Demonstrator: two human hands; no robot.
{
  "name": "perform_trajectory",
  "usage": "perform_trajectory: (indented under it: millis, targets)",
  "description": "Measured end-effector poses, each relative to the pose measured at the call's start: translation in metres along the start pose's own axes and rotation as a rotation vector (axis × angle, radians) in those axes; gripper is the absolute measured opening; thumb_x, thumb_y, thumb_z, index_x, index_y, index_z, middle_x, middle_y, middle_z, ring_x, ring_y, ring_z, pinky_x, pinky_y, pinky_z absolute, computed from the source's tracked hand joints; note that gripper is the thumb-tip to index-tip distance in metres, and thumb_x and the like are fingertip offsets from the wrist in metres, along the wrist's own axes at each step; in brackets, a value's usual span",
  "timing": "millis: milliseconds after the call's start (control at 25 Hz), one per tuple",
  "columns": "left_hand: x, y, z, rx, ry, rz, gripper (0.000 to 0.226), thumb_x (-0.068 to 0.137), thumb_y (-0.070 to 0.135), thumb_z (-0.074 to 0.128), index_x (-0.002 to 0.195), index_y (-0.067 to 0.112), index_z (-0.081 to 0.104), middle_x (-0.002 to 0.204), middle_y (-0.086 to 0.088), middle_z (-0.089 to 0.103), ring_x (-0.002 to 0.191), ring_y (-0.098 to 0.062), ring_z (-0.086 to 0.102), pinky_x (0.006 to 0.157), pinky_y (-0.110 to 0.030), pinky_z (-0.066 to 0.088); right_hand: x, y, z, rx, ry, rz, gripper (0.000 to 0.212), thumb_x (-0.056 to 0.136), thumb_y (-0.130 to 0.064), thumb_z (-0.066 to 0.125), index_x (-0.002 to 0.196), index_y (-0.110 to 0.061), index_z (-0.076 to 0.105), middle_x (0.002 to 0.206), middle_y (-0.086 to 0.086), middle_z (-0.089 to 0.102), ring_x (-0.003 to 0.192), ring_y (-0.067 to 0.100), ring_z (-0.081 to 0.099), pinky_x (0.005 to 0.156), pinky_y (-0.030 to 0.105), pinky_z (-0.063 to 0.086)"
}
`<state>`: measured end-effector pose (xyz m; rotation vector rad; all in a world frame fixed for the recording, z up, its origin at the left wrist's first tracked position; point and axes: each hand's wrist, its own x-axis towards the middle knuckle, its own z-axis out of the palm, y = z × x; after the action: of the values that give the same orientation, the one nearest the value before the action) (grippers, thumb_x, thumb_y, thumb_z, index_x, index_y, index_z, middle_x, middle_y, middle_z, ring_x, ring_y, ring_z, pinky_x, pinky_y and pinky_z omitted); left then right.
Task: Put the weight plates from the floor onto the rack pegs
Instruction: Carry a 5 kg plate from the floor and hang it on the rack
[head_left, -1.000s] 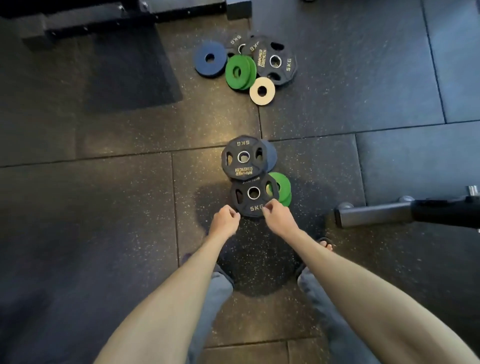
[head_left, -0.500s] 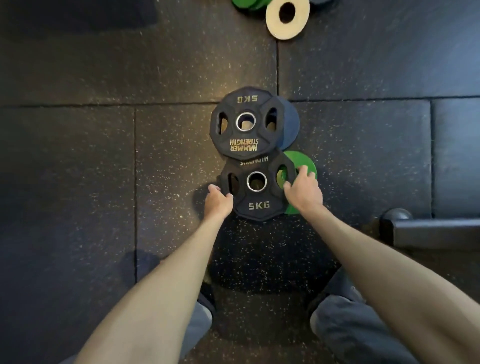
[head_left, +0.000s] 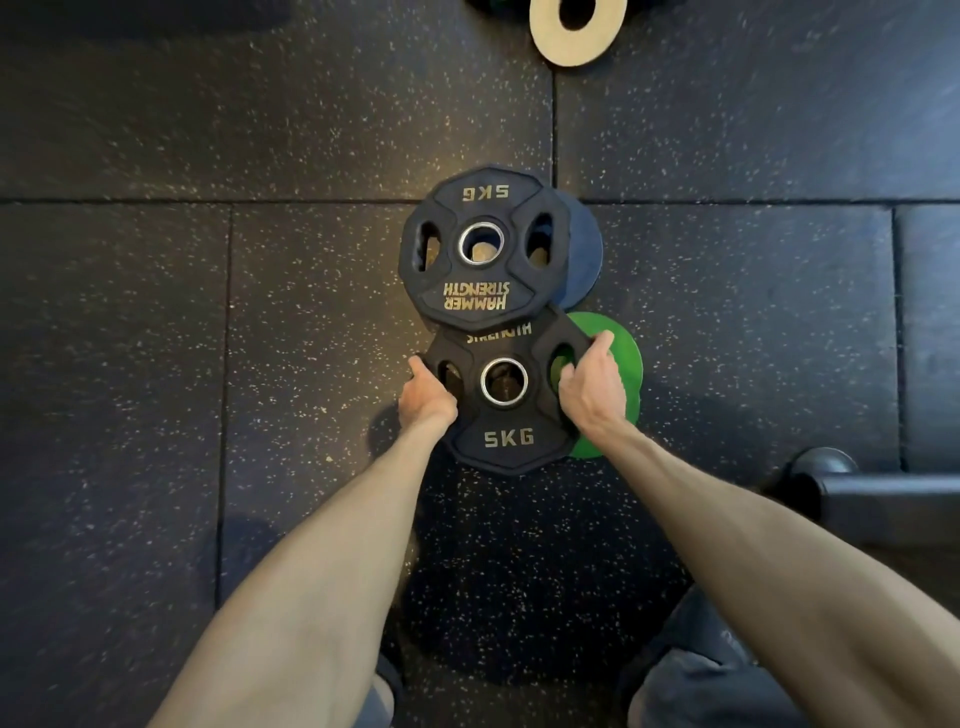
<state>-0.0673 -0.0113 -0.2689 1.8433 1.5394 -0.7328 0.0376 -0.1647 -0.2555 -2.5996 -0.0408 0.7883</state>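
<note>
Two-handed hold, nearer black plate (head_left: 509, 439) between left grip (head_left: 426, 400), right grip (head_left: 592, 389)

The surface consists of black rubber tiles (head_left: 208, 130) with pale speckles, joined at straight seams. A black metal bar (head_left: 893, 499) with a rounded end cap lies on the tiles at the right edge. Grey trouser legs (head_left: 691, 680) show along the bottom edge.

The top edge cuts off the cream plate (head_left: 576, 49); I see the upper black plate (head_left: 483, 291) covering most of the blue plate (head_left: 584, 260).
</note>
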Motion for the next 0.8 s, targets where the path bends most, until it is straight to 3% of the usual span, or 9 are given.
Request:
perform_trajectory:
  millis: [160,400,560,680,800]
  targets:
    - [-0.048,-0.008,-0.044,0.080,-0.075,-0.017,0.054,0.095,0.013,0.059,0.143,0.013,0.034,0.138,-0.017,0.054,0.126,-0.037,0.053,0.099,-0.043,0.045,-0.042,-0.021,-0.036,-0.014,-0.043,0.108,0.042,0.094,-0.011,0.046,0.133,0.004,0.035,0.119,0.025,0.060,0.107,0.043,0.060,0.087,0.046,0.047]
    - [-0.212,0.012,-0.162,0.044,-0.157,-0.022,0.069,0.097,0.008,0.054,0.154,0.011,0.016,0.146,-0.017,0.046,0.130,-0.036,0.049,0.102,-0.042,0.043,-0.162,-0.071,-0.180,0.072,-0.033,0.136,0.046,0.093,-0.013,0.046,0.134,0.000,0.031,0.122,0.022,0.059,0.107,0.042,0.059,0.090,0.048,0.048]
    - [-0.340,0.066,-0.276,-0.139,-0.081,0.064,0.061,0.094,0.010,0.059,0.145,0.008,0.025,0.143,-0.019,0.047,0.128,-0.037,0.050,0.100,-0.041,0.043,-0.234,-0.139,-0.333,0.220,0.113,0.022,0.033,0.092,-0.013,0.049,0.123,-0.007,0.036,0.119,0.021,0.061,0.103,0.042,0.059,0.083,0.045,0.044]
    - [-0.433,0.123,-0.359,-0.304,-0.006,0.226,0.053,0.093,0.011,0.061,0.136,0.006,0.031,0.138,-0.017,0.049,0.125,-0.035,0.051,0.094,-0.035,0.042,-0.282,-0.183,-0.449,0.350,0.278,-0.051,0.028,0.091,-0.012,0.049,0.116,-0.009,0.037,0.115,0.019,0.061,0.099,0.042,0.060,0.077,0.041,0.041]
    - [-0.514,0.188,-0.430,-0.409,0.022,0.400,0.047,0.092,0.007,0.058,0.134,0.003,0.039,0.138,-0.016,0.052,0.126,-0.032,0.052,0.102,-0.036,0.041,-0.315,-0.222,-0.562,0.475,0.482,-0.117,0.027,0.090,-0.010,0.050,0.114,-0.009,0.038,0.110,0.017,0.063,0.097,0.041,0.060,0.074,0.038,0.040]
